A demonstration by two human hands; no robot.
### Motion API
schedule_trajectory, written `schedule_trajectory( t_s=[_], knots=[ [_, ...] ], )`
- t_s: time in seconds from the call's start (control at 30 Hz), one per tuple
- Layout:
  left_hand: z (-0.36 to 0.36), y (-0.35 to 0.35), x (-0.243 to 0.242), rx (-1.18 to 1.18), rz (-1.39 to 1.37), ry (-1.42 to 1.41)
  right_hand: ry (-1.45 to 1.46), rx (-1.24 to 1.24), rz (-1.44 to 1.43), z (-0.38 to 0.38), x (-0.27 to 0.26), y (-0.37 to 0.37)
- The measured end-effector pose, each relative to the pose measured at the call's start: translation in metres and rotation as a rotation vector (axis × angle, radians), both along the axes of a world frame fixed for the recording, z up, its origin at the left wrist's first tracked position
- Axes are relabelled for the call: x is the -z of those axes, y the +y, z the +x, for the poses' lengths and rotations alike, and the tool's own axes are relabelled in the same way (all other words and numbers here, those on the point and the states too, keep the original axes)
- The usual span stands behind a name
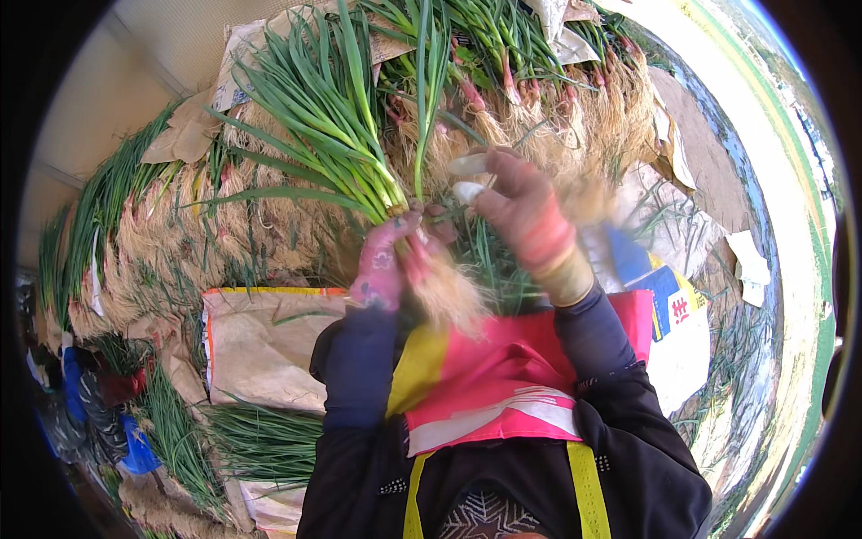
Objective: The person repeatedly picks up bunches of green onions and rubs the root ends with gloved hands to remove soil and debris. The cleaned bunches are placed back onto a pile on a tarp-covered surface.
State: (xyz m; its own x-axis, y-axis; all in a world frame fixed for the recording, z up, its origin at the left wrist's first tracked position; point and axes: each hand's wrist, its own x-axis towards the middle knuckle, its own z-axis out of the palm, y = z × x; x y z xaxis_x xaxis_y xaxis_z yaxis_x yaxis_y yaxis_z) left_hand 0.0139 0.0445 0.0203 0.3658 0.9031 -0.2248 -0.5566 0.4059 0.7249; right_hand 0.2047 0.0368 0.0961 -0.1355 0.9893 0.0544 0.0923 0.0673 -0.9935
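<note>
My left hand [385, 259], in a pink patterned glove, is closed around a bunch of green onions [360, 158] just above the reddish stem bases. Its leaves fan up and to the left, and its pale roots hang over my red apron [505, 364]. To the right is my right hand [515, 199], in a worn reddish glove with white tips on two fingers. It is blurred, its fingers are bent and apart, and nothing shows between them. One long green leaf [422, 101] stands upright between the hands; what holds its lower end is unclear.
Heaped green onions with long roots [539, 128] curve across the far side and left. A woven sack [269, 343] lies left of me, with more green onions [262, 441] below it. Printed sacks [680, 337] lie at right. Another person [94, 397] is at the far left, near a blue container [139, 448].
</note>
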Motion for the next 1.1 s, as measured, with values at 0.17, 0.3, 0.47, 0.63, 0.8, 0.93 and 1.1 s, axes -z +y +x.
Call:
schedule_trajectory(
  t_s=[0.17, 0.3, 0.47, 0.63, 0.8, 0.93, 1.1],
  knots=[
    [0.003, -0.006, -0.002, -0.125, -0.017, 0.024, -0.571, -0.286, 0.028, -0.021, 0.041, 0.027],
    [0.009, -0.006, -0.001, -0.130, 0.027, 0.226, -0.602, -0.460, 0.120, -0.007, 0.037, 0.021],
    [0.006, -0.009, 0.009, -0.142, -0.068, -0.096, 0.400, -0.471, -0.141, 0.025, -0.014, -0.002],
    [0.001, -0.023, 0.026, 0.057, 0.214, -0.713, -1.387, -0.480, -0.051, 0.021, -0.003, 0.021],
    [0.013, -0.029, 0.034, -0.086, 0.069, -0.586, -0.455, 0.017, 0.060, 0.020, 0.019, 0.039],
    [0.012, -0.033, 0.015, -0.025, 0.065, -0.676, -0.661, 0.357, 0.277, 0.023, -0.004, 0.092],
    [-0.002, -0.009, -0.014, 0.344, 0.328, -0.929, -0.717, 0.176, 0.127, 0.024, -0.011, 0.120]
  ],
)
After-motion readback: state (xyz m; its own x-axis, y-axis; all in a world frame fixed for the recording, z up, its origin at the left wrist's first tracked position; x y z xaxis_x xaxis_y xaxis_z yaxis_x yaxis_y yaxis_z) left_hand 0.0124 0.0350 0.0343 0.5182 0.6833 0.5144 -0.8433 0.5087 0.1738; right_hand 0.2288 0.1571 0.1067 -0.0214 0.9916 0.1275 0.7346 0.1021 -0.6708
